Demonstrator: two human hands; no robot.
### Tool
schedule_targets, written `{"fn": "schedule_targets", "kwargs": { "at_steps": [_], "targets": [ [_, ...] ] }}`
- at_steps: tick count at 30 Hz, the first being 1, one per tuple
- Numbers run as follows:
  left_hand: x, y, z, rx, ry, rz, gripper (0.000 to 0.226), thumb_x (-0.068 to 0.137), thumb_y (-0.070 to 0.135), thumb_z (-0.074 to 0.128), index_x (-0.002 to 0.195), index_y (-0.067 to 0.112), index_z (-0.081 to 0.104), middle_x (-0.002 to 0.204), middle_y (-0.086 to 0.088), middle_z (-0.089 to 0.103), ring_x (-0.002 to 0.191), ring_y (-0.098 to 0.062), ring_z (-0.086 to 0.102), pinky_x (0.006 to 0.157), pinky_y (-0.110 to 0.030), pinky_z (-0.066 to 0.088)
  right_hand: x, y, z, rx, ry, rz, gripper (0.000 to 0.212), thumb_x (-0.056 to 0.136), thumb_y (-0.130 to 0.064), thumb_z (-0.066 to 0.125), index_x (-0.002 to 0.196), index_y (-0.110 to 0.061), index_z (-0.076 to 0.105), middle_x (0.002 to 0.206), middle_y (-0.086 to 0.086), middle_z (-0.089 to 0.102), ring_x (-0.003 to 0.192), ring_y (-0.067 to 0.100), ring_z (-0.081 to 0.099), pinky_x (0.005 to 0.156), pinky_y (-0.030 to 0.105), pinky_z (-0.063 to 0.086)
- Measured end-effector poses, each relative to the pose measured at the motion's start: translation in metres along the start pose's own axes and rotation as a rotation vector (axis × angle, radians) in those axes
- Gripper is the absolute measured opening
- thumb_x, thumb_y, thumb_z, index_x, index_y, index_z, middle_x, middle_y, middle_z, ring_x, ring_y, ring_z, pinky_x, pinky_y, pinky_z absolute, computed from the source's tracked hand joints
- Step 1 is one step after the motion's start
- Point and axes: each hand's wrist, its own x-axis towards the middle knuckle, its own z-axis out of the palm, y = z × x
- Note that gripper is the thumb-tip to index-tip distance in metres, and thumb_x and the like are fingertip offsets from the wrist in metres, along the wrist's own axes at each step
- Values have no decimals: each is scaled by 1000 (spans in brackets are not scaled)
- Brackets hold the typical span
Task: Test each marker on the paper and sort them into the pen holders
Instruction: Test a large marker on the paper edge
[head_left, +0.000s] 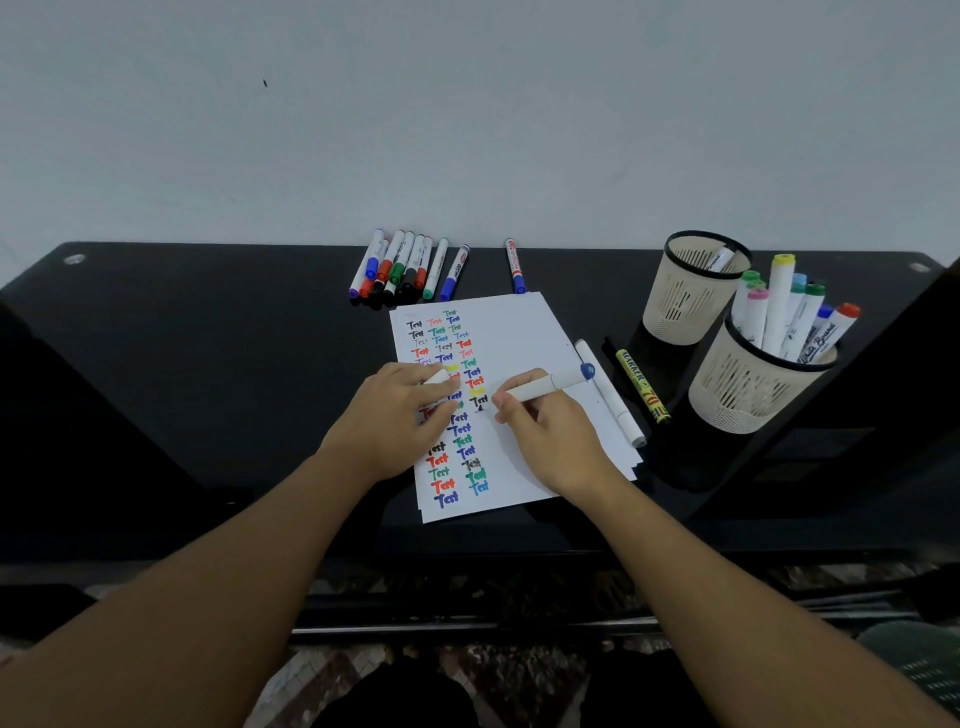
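— What colours show on the paper (519, 343)?
— White sheet, with "Test" written in black, red, green, blue and some yellow.
— And the pen holders?
— Both beige with black rims: the far pen holder (693, 291) and the near pen holder (748, 389). The bench (208, 338) is glossy black.

Black glossy counter (208, 364) runs the full width, butted against a plain pale wall (467, 104). Two round silver fittings (74, 259) sit in the counter's far corners, one left, one right. Small dark speck (265, 83) on the wall, upper left of centre. Below the near edge a metal rail (467, 630) crosses, with patterned floor (332, 680) under it. Dark green mesh object (919, 660) at bottom right, partly cut off; can't tell what it is.
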Motion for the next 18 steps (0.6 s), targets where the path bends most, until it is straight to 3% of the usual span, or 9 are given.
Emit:
{"fn": "schedule_targets", "kwargs": {
  "at_steps": [8,18],
  "targets": [
    [-1,-1,0,-8,10,8,39,101,39,56,138,27,62,147,1,55,137,-20,44,114,-40,35,-1,0,-2,-30,-27,1,13,106,-41,51,105,-30,59,92,-9,70,91,9,66,88,41,55],
    [0,-3,1,-12,8,8,39,102,41,55,138,29,61,148,2,54,137,-19,43,114,-41,35,-3,-4,-3,-2,-15,11,12,106,-40,51,105,-30,59,94,-10,69,95,9,65,89,38,54]
  ]
}}
